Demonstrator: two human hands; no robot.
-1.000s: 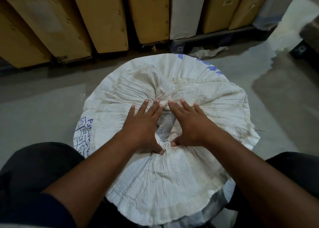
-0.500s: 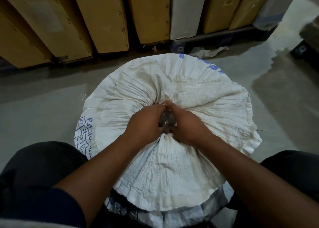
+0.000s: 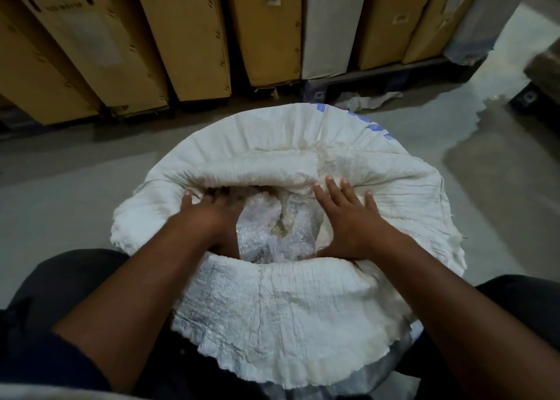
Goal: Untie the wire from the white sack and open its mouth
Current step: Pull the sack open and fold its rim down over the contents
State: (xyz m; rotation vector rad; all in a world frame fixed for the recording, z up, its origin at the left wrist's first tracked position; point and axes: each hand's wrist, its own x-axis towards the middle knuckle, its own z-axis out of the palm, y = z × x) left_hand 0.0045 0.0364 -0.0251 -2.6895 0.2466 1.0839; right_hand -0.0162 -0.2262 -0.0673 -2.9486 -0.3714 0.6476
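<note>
The white sack (image 3: 303, 308), pinched shut at its middle a moment ago, now gapes: the left hand (image 3: 209, 215) and right hand (image 3: 348, 218) sit spread apart, baring a clear liner (image 3: 272, 236).

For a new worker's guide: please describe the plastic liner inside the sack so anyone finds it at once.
Find the big white sack before the row of brown cartons. In its open mouth, between the left hand and the right hand, lies the plastic liner. It alone is shiny, clear film; the cloth around is dull.

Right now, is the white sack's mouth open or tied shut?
Open: the white sack rim is spread, the left hand and right hand part it, and a clear liner shows inside.
</note>
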